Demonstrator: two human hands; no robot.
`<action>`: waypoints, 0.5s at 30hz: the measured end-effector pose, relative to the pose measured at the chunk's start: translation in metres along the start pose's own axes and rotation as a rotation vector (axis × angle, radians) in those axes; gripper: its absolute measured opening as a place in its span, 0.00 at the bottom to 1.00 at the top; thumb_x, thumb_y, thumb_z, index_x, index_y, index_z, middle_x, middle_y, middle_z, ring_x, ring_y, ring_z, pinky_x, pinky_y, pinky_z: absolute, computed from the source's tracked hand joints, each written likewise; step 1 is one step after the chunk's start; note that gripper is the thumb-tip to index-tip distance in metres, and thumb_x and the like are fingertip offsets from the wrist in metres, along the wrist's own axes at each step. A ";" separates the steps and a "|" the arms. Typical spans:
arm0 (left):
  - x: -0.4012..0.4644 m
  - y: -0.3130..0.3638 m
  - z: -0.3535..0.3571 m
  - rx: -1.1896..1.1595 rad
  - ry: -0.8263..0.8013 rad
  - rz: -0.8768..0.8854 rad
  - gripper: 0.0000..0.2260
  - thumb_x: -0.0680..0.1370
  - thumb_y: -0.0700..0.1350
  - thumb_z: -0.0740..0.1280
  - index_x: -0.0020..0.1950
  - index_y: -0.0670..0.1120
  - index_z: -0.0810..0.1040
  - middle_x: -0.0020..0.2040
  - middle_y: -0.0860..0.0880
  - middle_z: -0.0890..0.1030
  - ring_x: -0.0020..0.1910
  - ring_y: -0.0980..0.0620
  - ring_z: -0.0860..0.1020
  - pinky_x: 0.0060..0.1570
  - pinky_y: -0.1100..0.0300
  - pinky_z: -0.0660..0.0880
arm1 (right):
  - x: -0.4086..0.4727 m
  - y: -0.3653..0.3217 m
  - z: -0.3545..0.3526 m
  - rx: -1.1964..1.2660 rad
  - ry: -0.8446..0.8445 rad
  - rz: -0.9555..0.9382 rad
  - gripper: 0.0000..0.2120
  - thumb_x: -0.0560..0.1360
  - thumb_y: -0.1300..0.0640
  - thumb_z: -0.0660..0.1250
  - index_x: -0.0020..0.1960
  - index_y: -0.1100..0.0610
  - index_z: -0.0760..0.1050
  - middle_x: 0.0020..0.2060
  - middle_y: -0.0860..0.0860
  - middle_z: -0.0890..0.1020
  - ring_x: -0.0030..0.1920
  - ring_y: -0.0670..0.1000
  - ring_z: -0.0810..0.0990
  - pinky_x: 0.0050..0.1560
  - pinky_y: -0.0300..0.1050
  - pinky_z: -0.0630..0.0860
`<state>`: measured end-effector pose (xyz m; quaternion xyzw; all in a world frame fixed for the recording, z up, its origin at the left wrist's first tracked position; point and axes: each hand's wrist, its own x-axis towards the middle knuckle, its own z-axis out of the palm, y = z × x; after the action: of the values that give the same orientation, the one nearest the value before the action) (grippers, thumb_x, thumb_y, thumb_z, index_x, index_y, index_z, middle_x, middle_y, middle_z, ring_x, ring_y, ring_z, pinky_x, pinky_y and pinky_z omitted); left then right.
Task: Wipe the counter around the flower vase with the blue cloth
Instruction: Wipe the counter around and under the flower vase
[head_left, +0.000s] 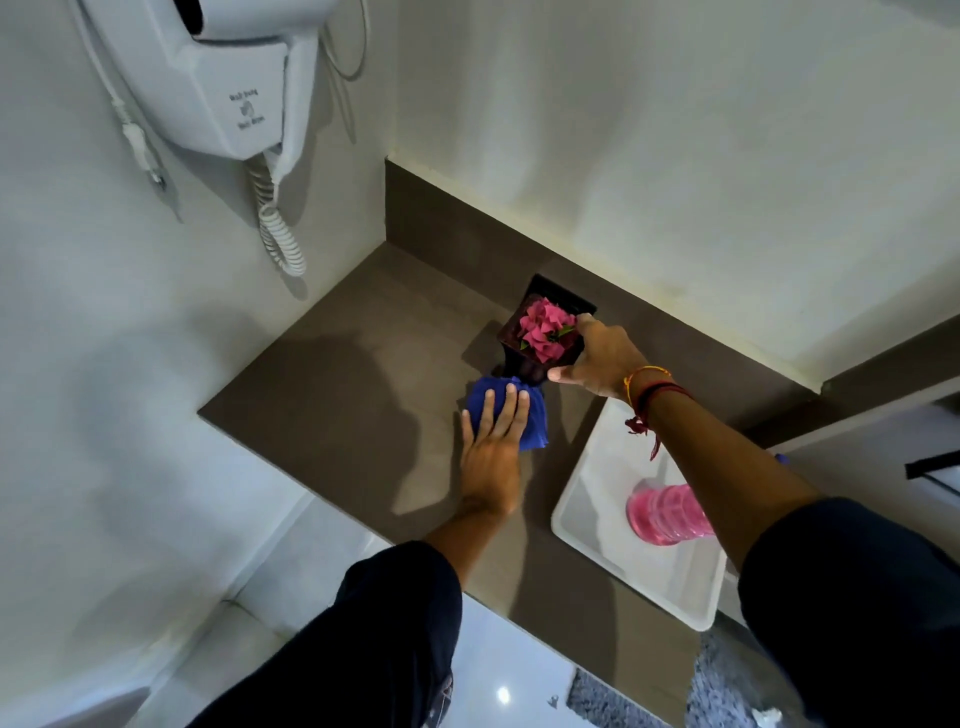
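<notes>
While the right hand grips the flower vase at its rim, the left hand lies flat on the blue cloth, which sits bunched on the counter touching the foot of the vase on the side toward the person.

Governing relation: from the left fingertips the vase stands at about one o'clock, directly beyond the cloth. The cloth's longer side runs roughly from ten o'clock to four o'clock across the counter. The left hand is the nearer to the cloth; the right hand is the only one on the vase. Whether the vase is lifted or merely tilted off the surface cannot be told; a dark square shape behind it at twelve o'clock may be its reflection or shadow.

Finger state: left fingers extended, slightly spread, pressing the cloth down. Right thumb and fingers curled about the vase's top edge, pinching it from the three o'clock side.

Judgement: the coming stroke would carry the cloth around or under the vase base; the held vase could tip if pushed.

Count: one vase with pink flowers, one blue cloth, one white tray at four o'clock, one pink bottle lying on it, one wall-mounted dryer at ten o'clock, two hands.
</notes>
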<state>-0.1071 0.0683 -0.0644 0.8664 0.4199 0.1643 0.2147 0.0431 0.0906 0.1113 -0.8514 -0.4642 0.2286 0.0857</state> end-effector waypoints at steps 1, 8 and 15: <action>-0.001 -0.008 0.002 0.044 -0.048 0.034 0.37 0.76 0.35 0.64 0.80 0.51 0.51 0.82 0.51 0.54 0.80 0.44 0.50 0.77 0.36 0.52 | 0.001 0.001 0.000 -0.003 0.000 -0.001 0.37 0.68 0.51 0.78 0.70 0.62 0.67 0.63 0.60 0.79 0.64 0.61 0.79 0.64 0.54 0.77; -0.003 -0.035 -0.010 0.298 -0.449 0.156 0.29 0.82 0.43 0.57 0.80 0.53 0.50 0.82 0.54 0.51 0.81 0.48 0.47 0.77 0.36 0.46 | 0.000 0.003 0.003 -0.044 -0.001 -0.004 0.37 0.68 0.50 0.78 0.70 0.62 0.67 0.64 0.61 0.77 0.64 0.62 0.77 0.64 0.56 0.77; 0.020 -0.028 -0.063 0.145 -0.616 0.002 0.18 0.82 0.44 0.60 0.72 0.45 0.68 0.70 0.39 0.74 0.69 0.39 0.72 0.66 0.47 0.70 | -0.030 0.011 -0.004 0.315 0.024 0.043 0.47 0.70 0.46 0.75 0.80 0.59 0.54 0.74 0.57 0.71 0.73 0.58 0.71 0.68 0.42 0.66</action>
<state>-0.1429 0.1142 -0.0225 0.8888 0.3450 -0.1359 0.2693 0.0395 0.0595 0.1199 -0.8398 -0.4034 0.2903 0.2185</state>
